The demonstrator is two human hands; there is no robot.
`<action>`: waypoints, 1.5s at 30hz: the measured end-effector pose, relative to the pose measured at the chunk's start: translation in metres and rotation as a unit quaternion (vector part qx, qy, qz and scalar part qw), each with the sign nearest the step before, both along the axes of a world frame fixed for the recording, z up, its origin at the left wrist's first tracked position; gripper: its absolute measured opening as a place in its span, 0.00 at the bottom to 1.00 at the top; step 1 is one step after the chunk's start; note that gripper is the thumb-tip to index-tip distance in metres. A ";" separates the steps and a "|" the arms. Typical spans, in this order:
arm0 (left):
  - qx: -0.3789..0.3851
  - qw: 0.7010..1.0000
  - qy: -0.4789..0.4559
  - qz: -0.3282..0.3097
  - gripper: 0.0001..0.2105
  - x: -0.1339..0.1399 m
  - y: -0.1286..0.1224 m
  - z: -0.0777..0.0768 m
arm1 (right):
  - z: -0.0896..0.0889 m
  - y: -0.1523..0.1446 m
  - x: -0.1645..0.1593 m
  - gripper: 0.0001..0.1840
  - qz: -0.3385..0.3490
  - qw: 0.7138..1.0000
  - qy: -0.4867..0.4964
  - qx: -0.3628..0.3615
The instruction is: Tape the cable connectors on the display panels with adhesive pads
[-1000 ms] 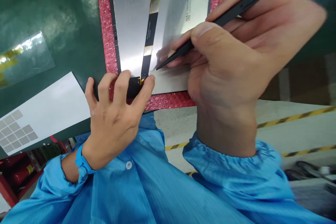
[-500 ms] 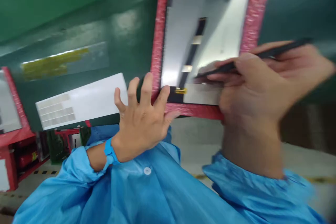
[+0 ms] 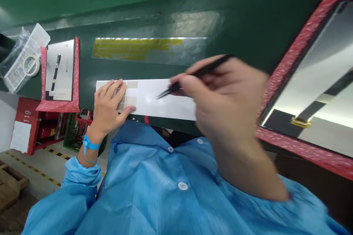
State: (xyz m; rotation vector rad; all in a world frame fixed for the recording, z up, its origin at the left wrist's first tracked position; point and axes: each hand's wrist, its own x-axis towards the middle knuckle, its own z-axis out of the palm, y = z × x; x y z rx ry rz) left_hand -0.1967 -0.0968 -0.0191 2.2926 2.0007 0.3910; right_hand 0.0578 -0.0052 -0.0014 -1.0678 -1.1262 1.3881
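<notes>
right hand (image 3: 220, 95) pinching tweezers (image 3: 193, 77), left hand (image 3: 110, 104) flat on sheet (image 3: 160, 99)

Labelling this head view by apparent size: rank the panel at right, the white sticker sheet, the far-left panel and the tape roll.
1. Panel at right, nearest the camera and cut off by the frame edge.
2. White sticker sheet.
3. Far-left panel, farther away.
4. Tape roll.

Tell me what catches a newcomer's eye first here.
The right hand, blurred at centre, holds slim black tweezers over a white rectangular sheet of grey squares, which the left hand presses flat. At far right lies a silvery panel in red bubble wrap.
</notes>
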 end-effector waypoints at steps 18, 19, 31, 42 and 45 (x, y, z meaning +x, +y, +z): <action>-0.005 1.000 -0.017 -0.003 0.37 0.010 0.002 -0.004 | -0.023 0.019 -0.061 0.12 0.108 0.990 -0.082 -0.046; -0.009 1.000 -0.015 -0.001 0.37 0.011 0.002 -0.004 | -0.023 0.019 -0.061 0.12 0.109 0.990 -0.082 -0.047; 0.007 1.000 -0.019 -0.013 0.36 0.000 0.007 -0.002 | -0.010 0.025 -0.044 0.14 0.087 0.992 0.028 -0.085; 0.137 0.977 -0.144 -0.082 0.18 0.097 0.037 0.035 | -0.001 0.049 0.200 0.24 -0.160 0.983 -0.094 -0.007; 0.124 0.962 -0.188 -0.157 0.11 0.174 0.049 0.029 | -0.014 0.044 0.222 0.23 -0.161 0.980 -0.113 -0.031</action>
